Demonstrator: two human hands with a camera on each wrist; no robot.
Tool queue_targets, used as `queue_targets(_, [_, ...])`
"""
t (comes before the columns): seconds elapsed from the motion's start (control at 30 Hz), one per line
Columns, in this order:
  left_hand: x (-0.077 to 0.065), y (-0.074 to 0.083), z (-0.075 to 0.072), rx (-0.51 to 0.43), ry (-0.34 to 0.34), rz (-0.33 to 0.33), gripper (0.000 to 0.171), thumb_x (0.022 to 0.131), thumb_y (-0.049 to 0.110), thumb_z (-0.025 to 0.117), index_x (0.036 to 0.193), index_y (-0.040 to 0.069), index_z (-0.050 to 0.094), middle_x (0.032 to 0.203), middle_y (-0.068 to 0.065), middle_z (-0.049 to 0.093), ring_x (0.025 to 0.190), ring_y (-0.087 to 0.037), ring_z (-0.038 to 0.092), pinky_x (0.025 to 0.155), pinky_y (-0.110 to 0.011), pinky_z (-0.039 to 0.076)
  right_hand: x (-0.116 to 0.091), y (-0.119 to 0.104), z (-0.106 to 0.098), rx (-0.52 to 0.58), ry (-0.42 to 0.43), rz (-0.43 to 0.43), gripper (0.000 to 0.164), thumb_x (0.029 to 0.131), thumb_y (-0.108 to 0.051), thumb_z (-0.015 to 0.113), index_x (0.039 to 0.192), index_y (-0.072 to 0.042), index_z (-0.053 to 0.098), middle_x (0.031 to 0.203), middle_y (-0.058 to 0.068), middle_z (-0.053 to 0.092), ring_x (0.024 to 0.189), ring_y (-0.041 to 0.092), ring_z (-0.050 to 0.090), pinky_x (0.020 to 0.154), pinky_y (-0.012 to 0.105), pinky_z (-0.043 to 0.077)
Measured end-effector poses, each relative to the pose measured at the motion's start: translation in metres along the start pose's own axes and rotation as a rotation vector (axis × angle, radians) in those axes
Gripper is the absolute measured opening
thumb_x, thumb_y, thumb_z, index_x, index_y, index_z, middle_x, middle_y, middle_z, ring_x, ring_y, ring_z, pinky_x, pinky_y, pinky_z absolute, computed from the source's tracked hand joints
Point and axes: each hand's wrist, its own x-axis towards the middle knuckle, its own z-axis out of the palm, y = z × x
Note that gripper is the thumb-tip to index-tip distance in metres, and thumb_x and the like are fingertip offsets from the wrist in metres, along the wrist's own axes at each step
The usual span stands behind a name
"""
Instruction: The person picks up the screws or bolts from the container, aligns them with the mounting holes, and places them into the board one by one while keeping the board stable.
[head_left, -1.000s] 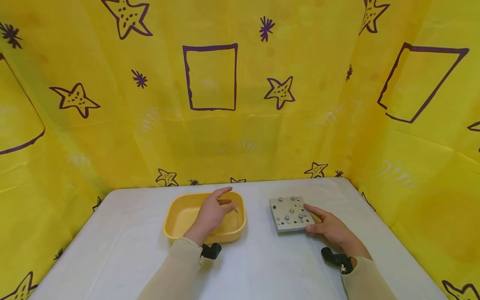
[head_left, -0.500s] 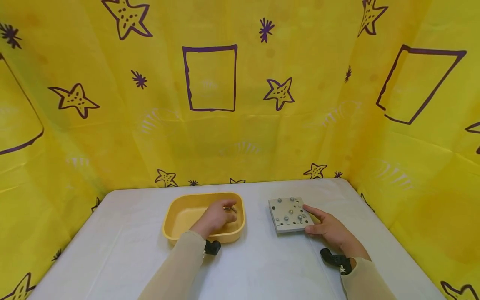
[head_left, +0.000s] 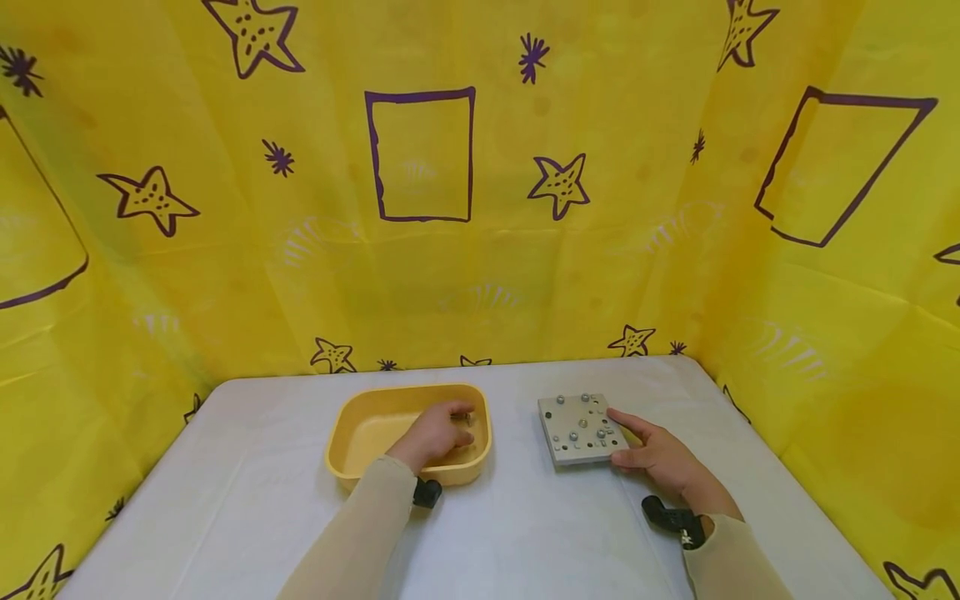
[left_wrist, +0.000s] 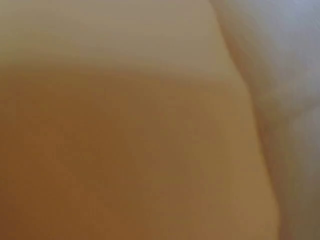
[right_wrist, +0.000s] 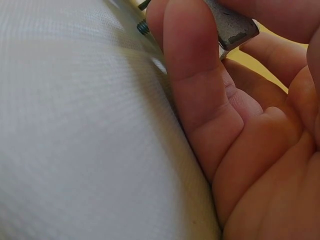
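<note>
My left hand (head_left: 435,433) reaches down into the right part of a yellow plastic tray (head_left: 360,425). Its index finger and thumb stand apart, with small metal pieces (head_left: 463,417) near the fingertips; their exact kind is too small to tell. The other left fingers are hidden. My right hand (head_left: 663,457) holds a square grey metal plate (head_left: 573,422) by its right edge, thumb at the front corner. Several bolts and holes show on the plate's top. In the right wrist view, fingers (right_wrist: 192,55) curl beneath the plate, and a threaded bolt end (right_wrist: 143,27) sticks out below.
A white cloth covers the table (head_left: 517,533). Yellow curtains (head_left: 450,292) with purple stars stand behind it and at both sides. Each wrist wears a black camera mount (head_left: 675,521). Only blurred surfaces show in the left wrist view.
My left hand has gone down and slightly right, deeper into the tray, its fingertips now by the small metal pieces. The right hand and the plate have stayed put.
</note>
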Motion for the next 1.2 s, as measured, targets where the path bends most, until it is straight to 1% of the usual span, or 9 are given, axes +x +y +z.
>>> queue_targets(0.23, [0.0034, -0.0010, 0.0032, 0.125, 0.017, 0.061, 0.049, 0.080, 0.003, 0.075, 0.128, 0.007, 0.066, 0.127, -0.009, 0.063, 0.111, -0.026, 0.054, 0.102, -0.044, 0.040, 0.0001, -0.0001, -0.0006, -0.030, -0.001, -0.009, 0.090, 0.076, -0.030, 0.086, 0.153, -0.018, 0.041, 0.160, 0.018, 0.024, 0.142, 0.040, 0.022, 0.111, 0.065, 0.001])
queue_targets(0.37, [0.0049, -0.0026, 0.0049, 0.204, 0.010, 0.095, 0.041, 0.081, 0.004, 0.074, 0.121, 0.007, 0.070, 0.122, -0.008, 0.065, 0.109, -0.026, 0.055, 0.102, -0.044, 0.041, -0.0004, -0.0004, -0.0004, -0.046, 0.001, -0.014, 0.090, 0.076, -0.031, 0.086, 0.154, -0.018, 0.041, 0.160, 0.018, 0.024, 0.142, 0.041, 0.021, 0.111, 0.065, 0.001])
queue_targets(0.5, [0.0052, -0.0043, 0.0056, 0.284, 0.003, 0.141, 0.030, 0.082, 0.004, 0.073, 0.111, 0.009, 0.072, 0.114, -0.008, 0.066, 0.105, -0.027, 0.057, 0.100, -0.045, 0.042, -0.0010, -0.0012, -0.0004, -0.042, 0.001, -0.014, 0.090, 0.076, -0.030, 0.086, 0.154, -0.018, 0.041, 0.160, 0.018, 0.025, 0.142, 0.040, 0.023, 0.111, 0.065, 0.001])
queue_targets(0.6, [0.0053, -0.0053, 0.0055, 0.339, 0.008, 0.183, 0.025, 0.082, 0.005, 0.073, 0.107, 0.009, 0.073, 0.109, -0.007, 0.066, 0.102, -0.027, 0.058, 0.097, -0.044, 0.044, -0.0007, -0.0010, -0.0003, -0.030, 0.002, -0.009, 0.089, 0.076, -0.029, 0.086, 0.153, -0.019, 0.042, 0.159, 0.017, 0.026, 0.141, 0.040, 0.025, 0.111, 0.064, 0.001])
queue_targets(0.77, [0.0056, -0.0053, 0.0057, 0.406, 0.015, 0.243, 0.018, 0.082, 0.005, 0.074, 0.100, 0.008, 0.074, 0.100, -0.004, 0.068, 0.097, -0.025, 0.061, 0.093, -0.043, 0.047, 0.0005, 0.0004, 0.0001, -0.006, -0.001, -0.008, 0.087, 0.077, -0.026, 0.086, 0.153, -0.018, 0.042, 0.159, 0.018, 0.027, 0.139, 0.040, 0.027, 0.112, 0.064, 0.001])
queue_targets(0.93, [0.0039, -0.0015, 0.0061, 0.483, 0.009, 0.277, 0.011, 0.084, 0.006, 0.074, 0.095, 0.007, 0.076, 0.094, -0.002, 0.069, 0.094, -0.024, 0.063, 0.088, -0.041, 0.050, 0.0004, 0.0009, 0.0008, 0.021, -0.002, -0.008, 0.088, 0.077, -0.024, 0.086, 0.153, -0.018, 0.043, 0.158, 0.018, 0.029, 0.138, 0.039, 0.029, 0.112, 0.063, 0.001])
queue_targets(1.1, [0.0022, 0.0020, 0.0068, 0.519, 0.017, 0.304, 0.006, 0.085, 0.006, 0.075, 0.090, 0.007, 0.077, 0.089, -0.001, 0.070, 0.091, -0.023, 0.065, 0.084, -0.040, 0.052, 0.0008, 0.0011, 0.0004, 0.026, -0.008, -0.009, 0.088, 0.077, -0.024, 0.086, 0.153, -0.018, 0.042, 0.159, 0.018, 0.028, 0.138, 0.039, 0.029, 0.112, 0.064, 0.001])
queue_targets(1.2, [0.0016, 0.0027, 0.0072, 0.522, 0.023, 0.319, 0.005, 0.085, 0.006, 0.074, 0.089, 0.007, 0.077, 0.088, -0.002, 0.070, 0.090, -0.024, 0.065, 0.083, -0.040, 0.053, 0.0010, 0.0012, 0.0001, 0.017, -0.004, -0.009, 0.087, 0.078, -0.024, 0.086, 0.153, -0.018, 0.042, 0.159, 0.018, 0.028, 0.138, 0.039, 0.029, 0.112, 0.064, 0.002])
